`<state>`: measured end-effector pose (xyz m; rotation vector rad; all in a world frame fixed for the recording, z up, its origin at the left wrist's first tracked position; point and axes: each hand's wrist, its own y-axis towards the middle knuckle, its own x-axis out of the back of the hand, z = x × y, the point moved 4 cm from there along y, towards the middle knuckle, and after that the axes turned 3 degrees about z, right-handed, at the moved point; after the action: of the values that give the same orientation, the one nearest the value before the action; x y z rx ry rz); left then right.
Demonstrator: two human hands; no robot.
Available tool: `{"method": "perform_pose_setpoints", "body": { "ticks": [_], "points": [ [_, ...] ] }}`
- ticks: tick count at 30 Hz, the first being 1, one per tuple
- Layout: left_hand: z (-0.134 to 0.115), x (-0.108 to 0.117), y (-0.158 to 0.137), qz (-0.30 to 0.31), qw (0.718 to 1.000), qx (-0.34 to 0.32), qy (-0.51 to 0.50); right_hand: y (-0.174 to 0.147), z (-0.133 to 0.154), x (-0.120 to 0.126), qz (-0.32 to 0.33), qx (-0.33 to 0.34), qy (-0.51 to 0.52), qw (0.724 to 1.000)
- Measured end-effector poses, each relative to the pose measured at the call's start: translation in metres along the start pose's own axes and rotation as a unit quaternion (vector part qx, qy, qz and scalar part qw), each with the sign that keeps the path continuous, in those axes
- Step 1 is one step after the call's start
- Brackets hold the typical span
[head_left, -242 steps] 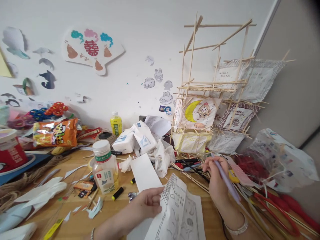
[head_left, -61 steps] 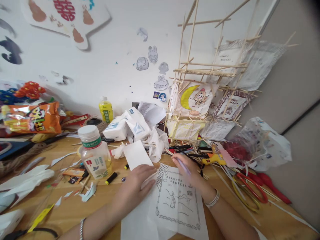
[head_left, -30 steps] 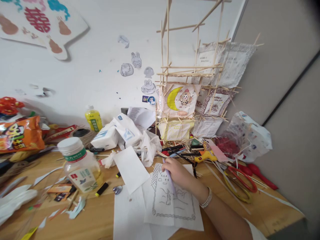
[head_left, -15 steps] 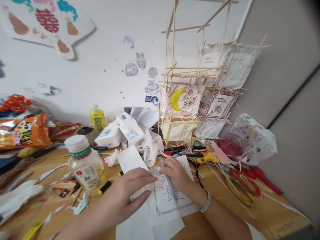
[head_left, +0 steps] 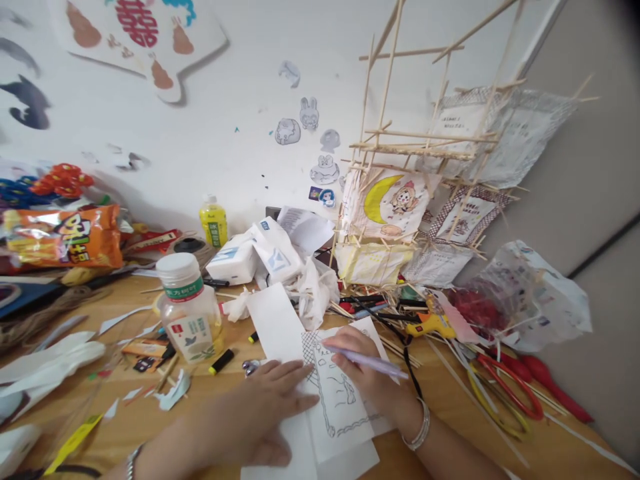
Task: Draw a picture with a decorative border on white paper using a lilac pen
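In my right hand (head_left: 370, 373) is a pale purple pen (head_left: 367, 361), slanting down to the right, its left end over the upper part of a drawing. That drawing (head_left: 345, 420) is black line work on white paper, with a wavy border along the lower edge and crosshatching at the upper left. My left hand (head_left: 265, 413) lies palm down with its fingers stretched over the sheets' left side. Beneath it is a folded white sheet (head_left: 275, 313). A black marker cap with a yellow end (head_left: 221, 362) rests just left of the papers.
A bottle with a white lid (head_left: 187, 307) stands at left. Tissue packs (head_left: 277, 250) sit behind the papers. At right are a yellow glue gun (head_left: 430, 325), red-handled scissors (head_left: 515, 387) and a plastic bag (head_left: 540, 293). A stick frame with drawn panels (head_left: 395, 203) rises behind.
The pen has tipped from steep to nearly flat in my right hand. My left hand has come down flat onto the papers. The whole view has shifted left.
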<state>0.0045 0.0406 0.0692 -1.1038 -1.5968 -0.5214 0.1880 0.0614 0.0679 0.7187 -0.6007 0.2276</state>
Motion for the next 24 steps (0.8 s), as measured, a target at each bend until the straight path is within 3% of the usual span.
{"method": "perform_pose_setpoints", "body": {
  "ticks": [4,8,15,24],
  "points": [
    [0.001,-0.003,0.002,0.061,0.998,0.024,-0.014,-0.003,-0.002,-0.010,0.010,-0.079,0.037,0.996],
    [0.000,-0.003,0.002,0.081,0.996,0.031,-0.025,-0.009,-0.022,-0.029,0.037,-0.156,0.116,0.980],
    [0.000,-0.004,0.002,0.101,0.994,0.039,-0.031,-0.010,-0.029,-0.045,0.108,-0.117,0.103,0.982],
    [0.009,-0.016,0.007,0.083,0.996,0.021,-0.034,-0.011,-0.024,-0.045,0.132,-0.073,0.052,0.987]
  ]
}}
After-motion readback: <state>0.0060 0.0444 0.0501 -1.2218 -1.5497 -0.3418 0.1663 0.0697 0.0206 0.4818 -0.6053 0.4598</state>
